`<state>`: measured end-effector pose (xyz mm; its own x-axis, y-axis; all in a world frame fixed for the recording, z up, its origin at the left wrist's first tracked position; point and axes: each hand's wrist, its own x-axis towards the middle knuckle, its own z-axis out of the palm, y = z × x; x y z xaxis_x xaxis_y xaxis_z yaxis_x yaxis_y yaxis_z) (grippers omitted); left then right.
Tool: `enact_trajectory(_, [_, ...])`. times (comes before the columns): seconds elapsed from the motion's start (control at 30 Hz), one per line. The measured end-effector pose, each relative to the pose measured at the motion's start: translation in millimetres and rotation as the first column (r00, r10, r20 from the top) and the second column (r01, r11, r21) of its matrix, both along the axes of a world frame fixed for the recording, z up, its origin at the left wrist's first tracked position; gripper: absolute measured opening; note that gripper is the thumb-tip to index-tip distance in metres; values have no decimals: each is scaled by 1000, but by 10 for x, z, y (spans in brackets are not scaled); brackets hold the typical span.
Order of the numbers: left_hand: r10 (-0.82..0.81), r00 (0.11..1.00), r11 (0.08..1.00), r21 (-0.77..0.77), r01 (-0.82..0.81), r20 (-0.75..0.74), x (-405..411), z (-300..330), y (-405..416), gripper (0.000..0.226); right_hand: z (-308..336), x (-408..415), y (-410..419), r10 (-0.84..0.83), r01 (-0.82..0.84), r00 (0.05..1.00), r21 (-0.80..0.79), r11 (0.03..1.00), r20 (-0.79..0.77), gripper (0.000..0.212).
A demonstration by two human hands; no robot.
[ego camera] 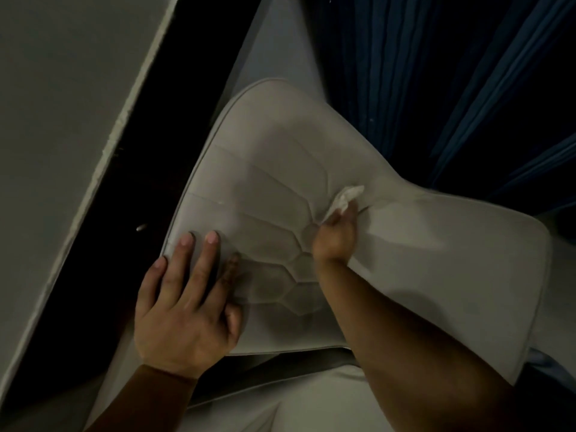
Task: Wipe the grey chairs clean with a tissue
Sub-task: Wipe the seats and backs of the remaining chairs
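Filling the centre of the frame: grey chair, padded and stitched in a honeycomb pattern, piped along the edge. Long axis running from upper left of centre down to the lower right, narrowing at a waist near the middle and widening again toward the right edge. Stitched face turned up toward the camera.

Left hand at lower left, laid flat on the chair's left edge, fingers spread and straight, pressing on the padding; brown sleeve at the wrist.

Right hand at centre right, fingers curled round a crumpled white tissue, tissue pressed against the chair at the waist, just beside the seam crease. Forearm bare, entering from lower right.

Pale tabletop occupying the upper left, its edge running diagonally, a dark gap between it and the chair. Blue pleated curtain across the upper right, behind the chair. Second grey padded surface at bottom centre, below the chair; whether part of the same chair cannot be told.

No brands, labels or writing legible. No containers in view.
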<state>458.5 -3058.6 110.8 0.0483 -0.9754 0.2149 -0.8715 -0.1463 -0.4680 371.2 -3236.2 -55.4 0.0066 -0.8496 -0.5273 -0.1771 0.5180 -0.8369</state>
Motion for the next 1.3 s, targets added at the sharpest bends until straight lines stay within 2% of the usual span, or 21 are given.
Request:
enact_trajectory(0.07, [-5,1000,1000,-1,5,6,11,-2,-17,55,103,-107,-19,-21,23,1000,-109,994,23,53])
enact_trajectory(0.17, [-2,1000,1000,-2,2,10,12,-13,-24,55,412,-15,25,-26,55,997,-404,913,78,50])
enact_trajectory(0.27, [-5,1000,1000,-6,5,15,12,-6,-18,54,667,237,187,119,-59,990,-570,820,70,47])
enact_trajectory(0.37, [-4,1000,1000,-5,4,19,3,4,-4,55,707,367,321,251,-149,964,-593,791,92,48])
enact_trajectory(0.6, [-15,1000,1000,-19,16,17,10,-5,-6,54,326,322,239,245,-155,966,-572,805,84,46])
enact_trajectory(0.7, [-9,1000,1000,-22,10,13,0,-11,-3,55,34,302,243,192,-146,979,-444,884,61,43])
enact_trajectory(0.77, [-12,1000,1000,-12,12,8,9,-9,-7,55,-280,173,283,152,-135,987,-221,966,61,47])
enact_trajectory(0.8, [-12,1000,1000,-10,12,6,11,-9,-3,55,-451,70,310,104,-100,990,-41,994,96,46])
enact_trajectory(0.87, [-10,1000,1000,-15,10,6,6,-9,5,55,-704,-126,365,-93,37,980,298,954,177,42])
enact_trajectory(0.93, [-14,1000,1000,-17,14,11,1,-4,-2,55,-707,-216,420,-198,125,963,344,931,184,37])
enact_trajectory(1.0, [-20,1000,1000,-13,20,13,6,8,-13,54,-456,-167,477,-258,194,938,267,944,231,27])
enact_trajectory(1.07, [-26,1000,1000,-18,26,9,3,15,-17,53,-19,-29,523,-257,221,900,138,965,352,22])
enact_trajectory(1.17, [-37,999,999,-39,38,15,-2,24,-19,52,488,185,642,-16,115,845,-151,982,535,32])
enact_trajectory(1.23, [-44,999,998,-41,44,13,3,24,-20,52,594,261,708,152,13,871,-330,944,468,41])
enact_trajectory(1.3, [-41,999,998,-47,41,8,8,17,-6,52,484,249,731,225,-89,932,-424,902,283,41])
